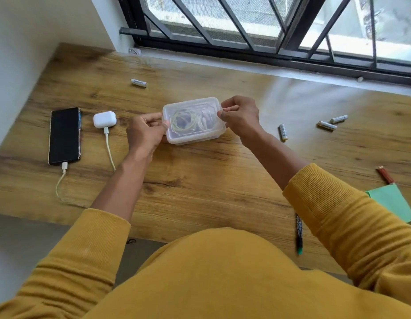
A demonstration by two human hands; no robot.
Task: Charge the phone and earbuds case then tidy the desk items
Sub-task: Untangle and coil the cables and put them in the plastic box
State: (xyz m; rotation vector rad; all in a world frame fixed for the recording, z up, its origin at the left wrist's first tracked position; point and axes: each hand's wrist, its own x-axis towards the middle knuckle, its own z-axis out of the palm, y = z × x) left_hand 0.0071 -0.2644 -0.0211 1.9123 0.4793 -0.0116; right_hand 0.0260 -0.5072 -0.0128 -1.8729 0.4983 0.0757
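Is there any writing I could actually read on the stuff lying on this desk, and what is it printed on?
None can be read for certain.
Battery near the window: dark print along its side, too blurred to read.
Three batteries on the right: markings too small to read.
Black marker: white lettering on the barrel, too small and blurred.
Phone: screen dark, no text.
Earbuds case: no visible print.
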